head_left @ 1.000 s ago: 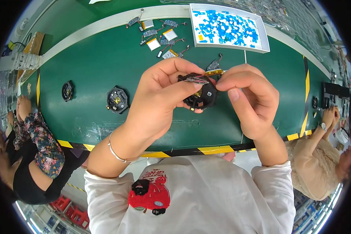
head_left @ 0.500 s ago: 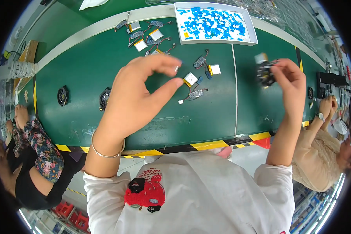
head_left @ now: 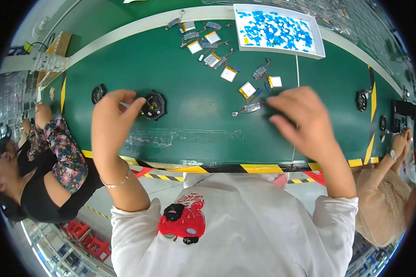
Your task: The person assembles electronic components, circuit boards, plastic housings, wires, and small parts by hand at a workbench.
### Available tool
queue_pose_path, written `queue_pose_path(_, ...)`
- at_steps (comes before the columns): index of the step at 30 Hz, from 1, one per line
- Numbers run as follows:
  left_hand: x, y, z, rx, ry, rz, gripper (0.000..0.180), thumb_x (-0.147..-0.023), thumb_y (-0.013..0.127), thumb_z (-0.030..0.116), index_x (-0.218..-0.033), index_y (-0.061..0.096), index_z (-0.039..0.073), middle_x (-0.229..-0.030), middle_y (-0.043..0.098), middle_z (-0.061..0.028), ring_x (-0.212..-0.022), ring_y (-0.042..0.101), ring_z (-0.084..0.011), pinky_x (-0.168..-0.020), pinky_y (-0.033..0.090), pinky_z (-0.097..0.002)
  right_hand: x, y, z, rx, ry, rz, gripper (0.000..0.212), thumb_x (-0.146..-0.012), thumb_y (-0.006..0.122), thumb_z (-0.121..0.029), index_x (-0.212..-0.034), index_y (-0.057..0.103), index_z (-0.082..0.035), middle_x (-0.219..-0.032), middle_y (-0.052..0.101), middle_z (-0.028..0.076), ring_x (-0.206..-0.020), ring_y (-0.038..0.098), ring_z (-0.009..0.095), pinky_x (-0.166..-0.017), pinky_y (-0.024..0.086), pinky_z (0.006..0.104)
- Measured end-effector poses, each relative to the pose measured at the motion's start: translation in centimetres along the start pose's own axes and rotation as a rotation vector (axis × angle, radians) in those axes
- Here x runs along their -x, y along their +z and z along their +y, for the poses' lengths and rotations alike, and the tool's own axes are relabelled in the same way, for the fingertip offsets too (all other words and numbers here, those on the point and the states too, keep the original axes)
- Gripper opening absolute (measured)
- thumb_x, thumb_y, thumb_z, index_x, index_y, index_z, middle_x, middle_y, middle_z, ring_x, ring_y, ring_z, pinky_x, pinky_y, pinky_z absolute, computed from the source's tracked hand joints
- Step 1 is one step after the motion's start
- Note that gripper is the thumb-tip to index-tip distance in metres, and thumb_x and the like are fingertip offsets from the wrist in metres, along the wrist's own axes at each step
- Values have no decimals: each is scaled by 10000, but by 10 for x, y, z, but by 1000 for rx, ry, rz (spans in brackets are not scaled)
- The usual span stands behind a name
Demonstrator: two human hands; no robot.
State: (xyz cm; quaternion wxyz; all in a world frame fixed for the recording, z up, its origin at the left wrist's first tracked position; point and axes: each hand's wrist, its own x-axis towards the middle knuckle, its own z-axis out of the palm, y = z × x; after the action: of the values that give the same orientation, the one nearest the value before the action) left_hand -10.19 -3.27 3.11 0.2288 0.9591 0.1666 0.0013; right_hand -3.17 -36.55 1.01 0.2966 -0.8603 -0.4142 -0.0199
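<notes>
One black housing (head_left: 156, 105), many-sided, open-faced

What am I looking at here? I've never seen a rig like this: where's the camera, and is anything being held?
There's no machine, just a person's two bare hands. A wide fisheye camera on the person's head looks down, so straight edges bend; picture left is the person's left.

The left hand has its fingers at the edge of a black round housing; whether they grip it, I can't tell. The right hand, blurred, seems to hold nothing; it is near a small circuit board.

The green tabletop also bears flat pale batteries, wired boards and more black housings. Beyond them is a white tray of blue and white pieces.
</notes>
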Motion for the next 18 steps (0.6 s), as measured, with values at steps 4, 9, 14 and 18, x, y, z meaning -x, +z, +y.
queue_pose_path(4, 17, 21, 9, -62, 71, 155, 298, -679, 733, 159, -888, 623, -24, -791, 620, -123, -645, 587, -218, -579, 466, -319, -11, 27, -8, -13, -84, -26, 271, -639, 700, -36, -901, 632, -28, -846, 580, 97, -803, 558, 272, -713, 470, 357)
queue_pose_path(9, 19, 42, 24, 181, 44, 141, 254, -671, 706, 34, -887, 579, -7, -769, 590, -108, -677, 586, -231, -626, 484, -317, -13, 30, -4, 122, -195, -2, 225, -659, 661, 12, -879, 627, -24, -820, 584, 88, -750, 559, 270, -649, 473, 344)
queue_pose_path(14, -2, 44, 53, 315, 142, 62, 253, -696, 636, -45, -937, 569, -8, -765, 596, -116, -675, 586, -217, -627, 485, -308, -18, 7, -9, -304, 117, 99, 140, -765, 577, 33, -894, 616, -5, -809, 609, 78, -689, 574, 178, -610, 466, 277)
queue_pose_path(18, -25, 45, 66, 275, 357, 34, 255, -707, 610, -63, -952, 589, 4, -786, 611, -125, -670, 582, -215, -633, 485, -311, -22, -13, -7, -679, 358, 127, 183, -823, 523, 56, -971, 620, 8, -859, 625, 41, -762, 559, 81, -654, 443, 210)
